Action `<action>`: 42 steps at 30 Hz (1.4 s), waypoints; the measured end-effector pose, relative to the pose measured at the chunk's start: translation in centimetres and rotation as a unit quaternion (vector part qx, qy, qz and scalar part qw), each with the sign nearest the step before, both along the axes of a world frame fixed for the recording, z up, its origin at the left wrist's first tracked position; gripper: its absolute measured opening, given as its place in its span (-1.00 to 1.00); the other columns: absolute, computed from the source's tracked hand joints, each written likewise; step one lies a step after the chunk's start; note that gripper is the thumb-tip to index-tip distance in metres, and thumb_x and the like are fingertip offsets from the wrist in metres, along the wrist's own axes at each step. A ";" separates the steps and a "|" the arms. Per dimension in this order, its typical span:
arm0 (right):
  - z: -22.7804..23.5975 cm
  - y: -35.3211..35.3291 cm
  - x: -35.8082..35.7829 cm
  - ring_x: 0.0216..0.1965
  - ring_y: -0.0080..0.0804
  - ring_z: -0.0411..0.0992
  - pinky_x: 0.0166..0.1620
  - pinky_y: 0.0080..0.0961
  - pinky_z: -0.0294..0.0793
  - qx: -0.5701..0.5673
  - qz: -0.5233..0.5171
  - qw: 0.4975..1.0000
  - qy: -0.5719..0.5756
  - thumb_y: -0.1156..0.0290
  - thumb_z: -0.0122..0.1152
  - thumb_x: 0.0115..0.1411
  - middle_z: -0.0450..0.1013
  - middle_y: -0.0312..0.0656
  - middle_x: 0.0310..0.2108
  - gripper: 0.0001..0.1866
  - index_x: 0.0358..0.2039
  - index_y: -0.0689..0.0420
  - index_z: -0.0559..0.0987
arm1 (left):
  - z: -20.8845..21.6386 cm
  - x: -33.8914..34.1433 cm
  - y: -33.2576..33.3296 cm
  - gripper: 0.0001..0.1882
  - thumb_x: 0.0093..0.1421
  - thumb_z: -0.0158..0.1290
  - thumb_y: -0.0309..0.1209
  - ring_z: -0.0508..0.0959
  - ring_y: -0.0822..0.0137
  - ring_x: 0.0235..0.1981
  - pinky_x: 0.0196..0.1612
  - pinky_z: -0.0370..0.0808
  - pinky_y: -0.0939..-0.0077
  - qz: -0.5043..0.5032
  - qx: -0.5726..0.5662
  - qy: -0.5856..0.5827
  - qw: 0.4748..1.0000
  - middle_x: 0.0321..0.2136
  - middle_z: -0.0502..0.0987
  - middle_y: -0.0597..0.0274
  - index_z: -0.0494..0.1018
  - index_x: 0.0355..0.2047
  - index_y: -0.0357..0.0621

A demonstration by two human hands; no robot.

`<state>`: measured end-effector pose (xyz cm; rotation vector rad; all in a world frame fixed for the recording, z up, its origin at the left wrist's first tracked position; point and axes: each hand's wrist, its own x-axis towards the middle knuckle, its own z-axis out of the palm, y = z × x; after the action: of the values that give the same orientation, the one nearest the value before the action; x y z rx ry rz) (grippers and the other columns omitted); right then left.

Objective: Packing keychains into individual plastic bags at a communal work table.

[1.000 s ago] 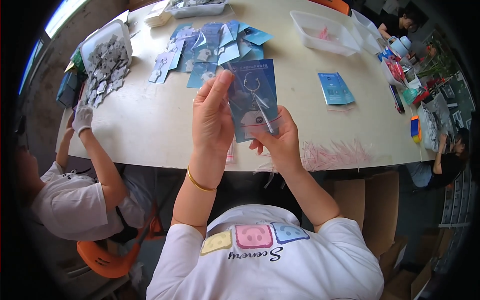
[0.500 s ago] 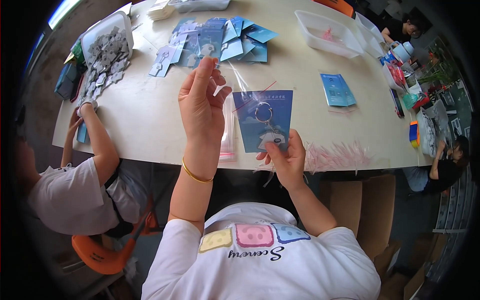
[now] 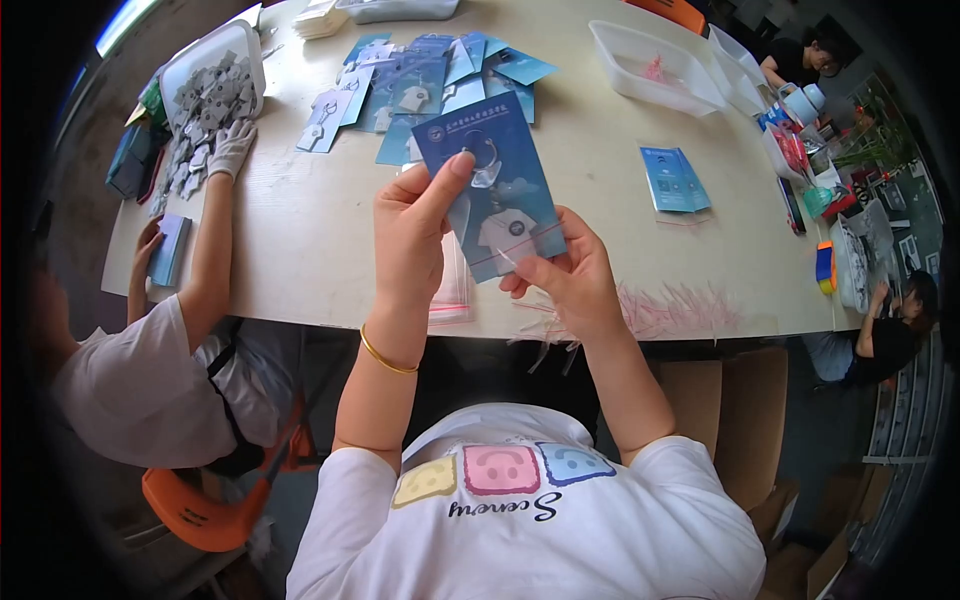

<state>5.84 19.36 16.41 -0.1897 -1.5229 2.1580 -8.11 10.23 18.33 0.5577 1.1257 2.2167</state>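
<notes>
In front of me is a blue card (image 3: pixel 520 150) bearing a keyring (image 3: pixel 487 160) with a white T-shirt-shaped pendant (image 3: pixel 507 232). My left hand (image 3: pixel 410 240) pinches its left side, thumb on the front over the ring. Closed on the lower right corner is my right hand (image 3: pixel 575 275), its thumb near a clear zip bag's red strip (image 3: pixel 538 241). That strip slants across the card's lower part; how much of the card the bag covers is hard to tell. Below my hands, clear bags (image 3: pixel 452 305) with red strips lie at the table edge, partly hidden by my left wrist.
Carded keyrings (image 3: pixel 415 80) are heaped ahead. Pinkish plastic strips (image 3: pixel 680 312) lie along the near right edge. Blue cards (image 3: pixel 673 180) and a white tub (image 3: pixel 655 85) stand at right. At left, a co-worker's gloved hand (image 3: pixel 232 150) touches grey pendants (image 3: pixel 205 120) spilling from a tub.
My left hand has come down from the raised bag end onto the card. The card has risen and tilted, and the red strip now crosses its lower part. The co-worker's gloved hand reached to the pendants.
</notes>
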 end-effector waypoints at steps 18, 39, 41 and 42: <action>-1.1 4.0 0.8 -0.25 -0.54 0.47 -0.37 -0.63 0.50 -0.035 0.016 0.992 -0.122 0.41 0.14 0.17 0.48 -0.21 -0.21 -0.56 0.04 0.25 0.35 | -4.1 -0.4 -0.1 -0.76 0.10 0.18 -0.32 0.45 0.58 -0.64 -0.60 0.38 0.72 -0.108 -0.148 0.038 0.982 -0.58 0.55 0.29 0.55 -0.45 -0.31; -3.6 11.8 -23.0 -0.20 -0.17 0.47 -0.23 -0.28 0.45 0.572 -0.180 0.754 -0.269 -0.05 0.22 -0.06 0.49 -0.08 -0.24 -0.43 -0.19 0.17 0.51 | -9.4 -3.9 -6.9 -0.72 -0.13 0.26 -0.33 0.41 0.15 -0.39 -0.33 0.36 0.33 0.157 -0.468 0.503 0.709 -0.46 0.45 0.23 0.40 -0.49 -0.14; -3.1 10.8 -27.4 -0.08 -0.14 0.41 -0.12 -0.32 0.42 0.489 -0.156 0.745 -0.426 -0.15 0.27 -0.13 0.47 -0.05 -0.20 -0.25 -0.12 0.24 0.42 | -9.4 -3.8 -7.2 -0.77 -0.06 0.22 -0.36 0.45 0.18 -0.46 -0.37 0.39 0.36 0.124 -0.482 0.427 0.755 -0.51 0.47 0.20 0.46 -0.42 -0.16; -3.9 10.8 -28.9 -0.04 -0.16 0.40 -0.09 -0.31 0.42 0.484 -0.193 0.726 -0.449 -0.13 0.30 -0.16 0.45 -0.05 -0.16 -0.23 -0.10 0.24 0.40 | -9.7 -3.6 -7.3 -0.82 -0.01 0.17 -0.38 0.48 0.24 -0.53 -0.43 0.41 0.41 0.141 -0.472 0.423 0.760 -0.52 0.49 0.20 0.51 -0.37 -0.14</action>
<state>-23.09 30.13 12.52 -1.1578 -2.5923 0.6608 -11.76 2.94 8.64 0.9695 2.6820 1.1938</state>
